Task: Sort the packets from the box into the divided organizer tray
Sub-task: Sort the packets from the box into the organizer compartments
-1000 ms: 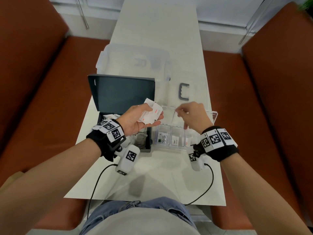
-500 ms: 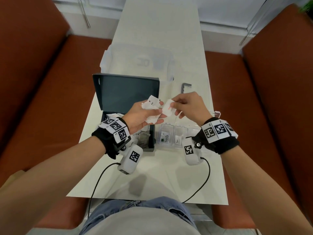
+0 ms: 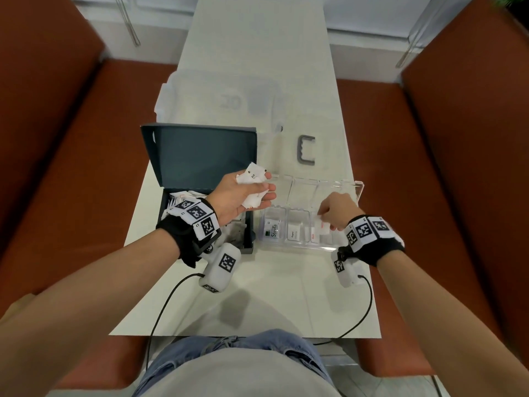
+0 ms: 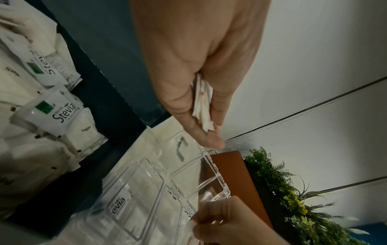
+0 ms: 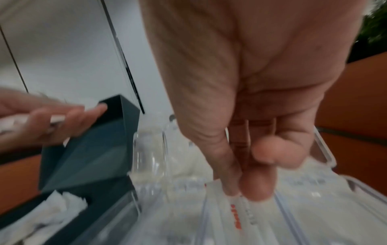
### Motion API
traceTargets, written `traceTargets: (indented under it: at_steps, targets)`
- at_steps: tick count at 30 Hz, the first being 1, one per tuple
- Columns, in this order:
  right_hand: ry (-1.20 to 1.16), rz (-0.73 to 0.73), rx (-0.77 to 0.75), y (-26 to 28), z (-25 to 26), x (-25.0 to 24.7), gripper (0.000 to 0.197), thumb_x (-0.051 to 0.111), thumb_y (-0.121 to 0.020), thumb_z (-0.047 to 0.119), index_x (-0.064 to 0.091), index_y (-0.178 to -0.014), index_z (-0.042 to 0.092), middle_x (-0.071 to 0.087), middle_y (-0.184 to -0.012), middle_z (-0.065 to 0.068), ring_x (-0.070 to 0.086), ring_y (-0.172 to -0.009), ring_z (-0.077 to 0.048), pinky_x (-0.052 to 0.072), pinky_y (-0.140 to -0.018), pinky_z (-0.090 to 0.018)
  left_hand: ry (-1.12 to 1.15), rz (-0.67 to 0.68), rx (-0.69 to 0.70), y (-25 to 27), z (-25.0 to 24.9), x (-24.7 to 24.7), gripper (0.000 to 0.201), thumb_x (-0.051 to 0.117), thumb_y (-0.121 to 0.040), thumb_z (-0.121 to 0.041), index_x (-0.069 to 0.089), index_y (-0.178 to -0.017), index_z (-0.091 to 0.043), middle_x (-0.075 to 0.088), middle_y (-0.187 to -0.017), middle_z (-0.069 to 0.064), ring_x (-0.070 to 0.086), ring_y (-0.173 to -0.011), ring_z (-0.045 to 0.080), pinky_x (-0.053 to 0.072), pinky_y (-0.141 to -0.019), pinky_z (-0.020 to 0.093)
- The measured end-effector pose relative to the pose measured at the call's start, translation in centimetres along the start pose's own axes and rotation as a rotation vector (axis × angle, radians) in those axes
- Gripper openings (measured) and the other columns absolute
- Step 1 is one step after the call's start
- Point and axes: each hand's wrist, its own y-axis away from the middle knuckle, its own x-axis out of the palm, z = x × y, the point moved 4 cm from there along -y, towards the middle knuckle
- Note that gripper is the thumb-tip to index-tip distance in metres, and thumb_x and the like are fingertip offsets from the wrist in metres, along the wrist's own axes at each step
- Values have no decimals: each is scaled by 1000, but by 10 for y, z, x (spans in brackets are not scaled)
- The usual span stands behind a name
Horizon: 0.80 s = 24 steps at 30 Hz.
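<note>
My left hand (image 3: 259, 193) is raised over the open dark box (image 3: 249, 233) and grips a bundle of white packets (image 3: 253, 176); the left wrist view shows the bundle's (image 4: 202, 102) edges between thumb and fingers. More packets (image 4: 52, 111), some marked Stevia and Sugar, lie in the box. My right hand (image 3: 326, 222) pinches a white packet with red print (image 5: 230, 208) low over the third front compartment of the clear organizer tray (image 3: 343, 184). A Stevia packet (image 3: 273, 229) lies in the first compartment.
A clear plastic bin (image 3: 217, 101) stands behind the box, whose lid (image 3: 200, 156) stands open. A grey handle-shaped piece (image 3: 306, 150) lies beyond the tray. Orange-brown benches (image 3: 415, 167) flank the narrow white table. Two black cables (image 3: 363, 316) trail to the near edge.
My right hand took one packet from the bundle in my left hand and carried it down and right into the tray's third compartment. The left hand stayed over the box.
</note>
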Motion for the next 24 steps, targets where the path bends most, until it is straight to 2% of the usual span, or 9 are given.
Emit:
traceTargets:
  at_steps: [4,12,17,21,24]
  targets:
    - [112,-6,3,-5,-2,24,28,47,-90,-1,68,-103,12,66,-104,-10,69,-83,-31,57,-80,-39,-6,-6,-8,0,1,3,28,62,-90,1,62,-117,-2,67,-107,18,69,-89,26,59,-80,34]
    - [193,-47,9,-18,-9,43,28,54,-87,3,71,-100,22,68,-103,-5,66,-89,-28,52,-76,-32,-2,-23,-8,0,5,3,23,61,-90,3,64,-111,-6,68,-104,16,69,-87,25,60,-77,33]
    - [248,-66,-6,-22,-13,49,29,61,-87,4,70,-105,25,69,-104,-3,66,-94,-27,48,-73,-30,3,-32,-13,1,6,2,23,61,-89,3,64,-109,-7,68,-105,17,70,-85,24,60,-77,32]
    - [346,-76,-33,-22,-18,52,35,58,-88,2,66,-115,21,68,-106,-4,65,-98,-27,52,-80,-33,7,-36,-14,1,6,1,23,61,-89,3,64,-111,-5,68,-106,19,70,-86,25,60,-74,31]
    - [397,-80,-46,-21,-15,53,35,58,-87,0,66,-115,18,69,-104,-5,66,-96,-28,53,-80,-34,8,-38,-15,1,7,0,23,61,-89,3,64,-110,-6,68,-107,19,70,-86,25,60,-75,31]
